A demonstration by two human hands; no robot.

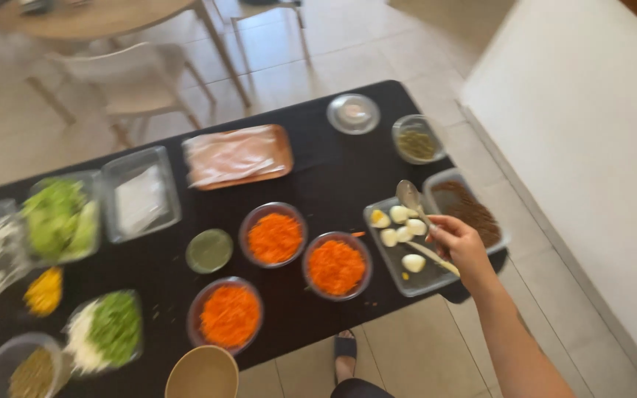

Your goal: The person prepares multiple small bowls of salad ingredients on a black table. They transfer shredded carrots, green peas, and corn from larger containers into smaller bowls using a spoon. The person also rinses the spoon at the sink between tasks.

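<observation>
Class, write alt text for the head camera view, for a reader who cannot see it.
A right hand holds a spoon over a tray of halved boiled eggs on a black table; three bowls of grated carrot sit alongside.

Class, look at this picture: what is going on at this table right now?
A person stands at a long black table spread with dishes of food. Their right hand holds a spoon and a second utensil over a tray of halved boiled eggs. Three bowls of grated carrot sit in the middle, with greens further left. A tan bowl shows at the bottom edge. The left hand is out of view.
</observation>
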